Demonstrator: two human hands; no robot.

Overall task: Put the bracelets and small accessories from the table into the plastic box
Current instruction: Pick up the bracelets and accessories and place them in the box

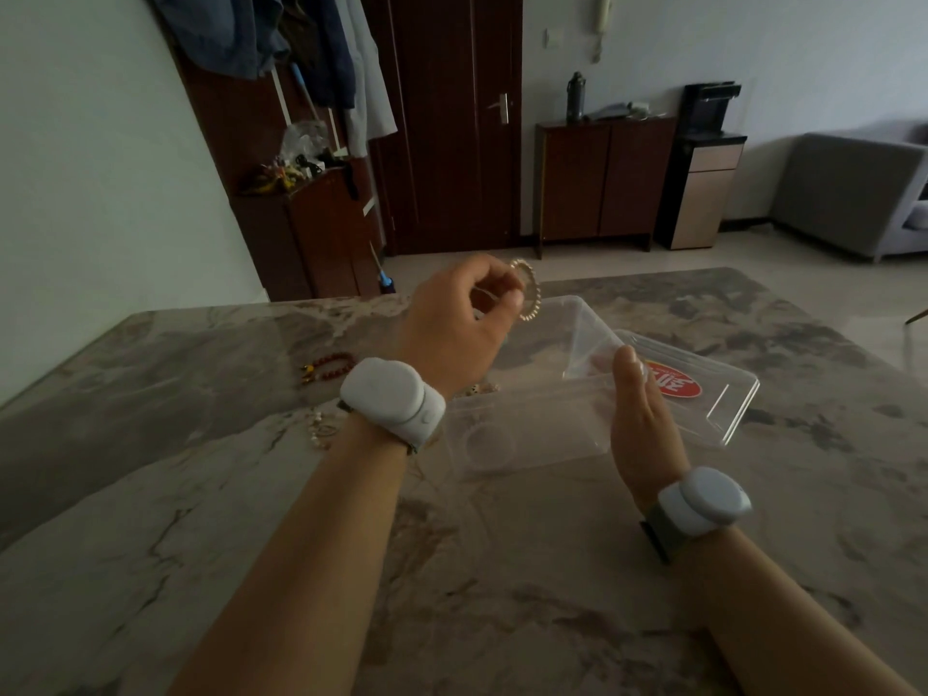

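Red oval sticker [673, 385] on the clear lid [703, 394], white characters on it, too blurred to read. No other writing legible anywhere.

Left hand [454, 324] raised above the marble table [176, 494], wrist cocked, fingers curled in, thumb and fingertips pinched on a pale beaded bracelet [530, 293] held up over the far-left corner of the plastic box [527, 419]. White wrist device [391, 401] strapped just behind that hand.

Right hand [640, 419] edge-on, palm turned inward, fingers extended and fairly straight, thumb up, resting against the right wall of the plastic box, steadying it rather than gripping anything. Second white wrist device [703, 499] on that arm.

Plastic box open, transparent, sitting mid-table, lid lying flat just to its right, touching it.

Still on the table, left of the box: red beaded bracelet [329, 366] with yellow accents, and nearer, a small heap of pale trinkets [321, 432], partly hidden by the left wrist.
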